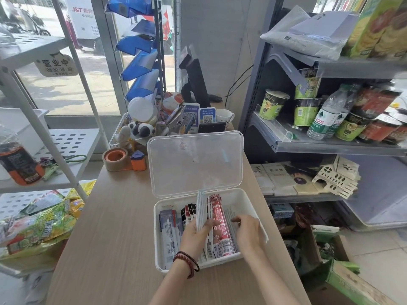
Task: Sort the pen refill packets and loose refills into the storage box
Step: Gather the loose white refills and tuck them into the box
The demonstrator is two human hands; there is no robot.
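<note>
A white plastic storage box stands open on the wooden counter, its clear lid tilted up behind it. Inside stand refill packets: grey-white ones at the left, black-and-red ones in the middle, a red packet right of centre. My left hand grips a bundle of white loose refills upright over the box's middle. My right hand reaches into the box's right side, its curled fingers touching the clear packets there; whether it grips one is hidden.
A tape roll and an orange sharpener lie behind the box at the left. A clear tray of trinkets and QR signs sits at the counter's far end. Metal shelves with noodle cups and bottles stand close on the right; a white rack on the left.
</note>
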